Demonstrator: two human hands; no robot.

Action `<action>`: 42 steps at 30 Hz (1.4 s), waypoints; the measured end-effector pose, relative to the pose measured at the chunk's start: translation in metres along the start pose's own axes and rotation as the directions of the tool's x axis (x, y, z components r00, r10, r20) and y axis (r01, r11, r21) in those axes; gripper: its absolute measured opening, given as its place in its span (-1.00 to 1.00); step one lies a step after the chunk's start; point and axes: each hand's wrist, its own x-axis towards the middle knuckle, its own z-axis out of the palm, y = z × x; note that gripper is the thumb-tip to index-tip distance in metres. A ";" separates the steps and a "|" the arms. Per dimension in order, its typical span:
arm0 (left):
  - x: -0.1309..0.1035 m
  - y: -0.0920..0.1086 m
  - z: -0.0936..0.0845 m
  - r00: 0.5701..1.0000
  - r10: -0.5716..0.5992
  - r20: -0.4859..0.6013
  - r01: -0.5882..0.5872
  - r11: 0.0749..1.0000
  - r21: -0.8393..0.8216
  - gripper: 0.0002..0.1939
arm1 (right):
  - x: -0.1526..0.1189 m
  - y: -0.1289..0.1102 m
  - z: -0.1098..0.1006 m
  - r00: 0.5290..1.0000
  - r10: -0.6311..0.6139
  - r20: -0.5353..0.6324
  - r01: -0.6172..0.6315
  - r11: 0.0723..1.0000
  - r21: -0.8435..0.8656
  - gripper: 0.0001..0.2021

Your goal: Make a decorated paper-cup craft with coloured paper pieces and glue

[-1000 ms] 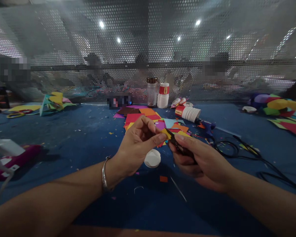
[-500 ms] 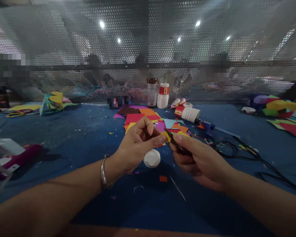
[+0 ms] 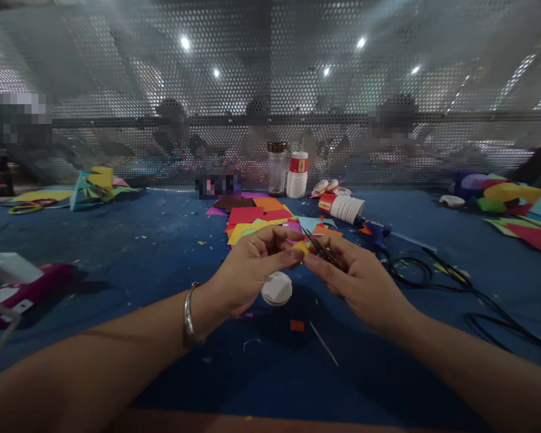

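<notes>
My left hand (image 3: pixel 264 258) pinches a small yellow paper piece (image 3: pixel 302 247) between thumb and fingers. My right hand (image 3: pixel 354 276) is closed around small dark scissors (image 3: pixel 318 243), whose blades point up and left beside the paper; its thumb and fingertip are at the paper's right edge. Below and between the hands lies a round white lid (image 3: pixel 276 288) on the blue table (image 3: pixel 162 373). Nearer to me are a small orange-red paper piece (image 3: pixel 297 325) and a thin pale stick (image 3: pixel 323 343). Behind the hands are stacked coloured papers (image 3: pixel 246 215).
A clear jar (image 3: pixel 276 171) and upright paper cups (image 3: pixel 297 177) stand at the back. Right of them lie tipped cups (image 3: pixel 342 207), a blue glue gun (image 3: pixel 379 234) and its black cable (image 3: pixel 415 282). A purple tool (image 3: pixel 45 285) lies left.
My right hand has turned, bringing its thumb and fingertip to the yellow paper. The scissors now sit slightly further back, with their blades parted. My left fingers have lowered towards the paper.
</notes>
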 end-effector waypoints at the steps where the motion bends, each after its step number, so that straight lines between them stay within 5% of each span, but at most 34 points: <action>1: 0.000 0.000 0.000 1.000 -0.006 -0.003 0.006 1.000 0.005 -0.76 | 0.000 0.001 0.000 1.000 -0.012 -0.004 0.012 0.999 -0.037 -0.70; 19: -0.001 0.000 -0.001 0.998 0.032 -0.046 -0.023 0.983 0.185 -0.87 | 0.000 0.001 -0.003 0.996 -0.089 0.002 0.088 0.977 -0.193 -0.76; 27: 0.004 0.006 -0.013 0.985 -0.047 0.167 0.024 0.990 0.139 -0.89 | -0.002 0.002 -0.003 0.995 -0.071 0.069 0.078 0.991 -0.108 -0.73; 34: 0.001 0.006 -0.006 0.995 -0.100 0.022 0.096 0.986 0.136 -0.77 | -0.001 0.004 -0.002 0.996 -0.042 0.077 0.052 0.991 -0.127 -0.74; 38: -0.001 0.007 -0.006 0.972 -0.230 0.042 0.224 0.968 0.110 -0.80 | 0.000 0.004 -0.004 0.996 -0.016 0.092 0.030 0.988 -0.152 -0.73; 42: 0.000 0.008 -0.008 0.975 -0.218 0.049 0.210 0.968 0.135 -0.84 | 0.001 0.004 -0.005 0.992 0.002 0.123 0.017 0.988 -0.154 -0.73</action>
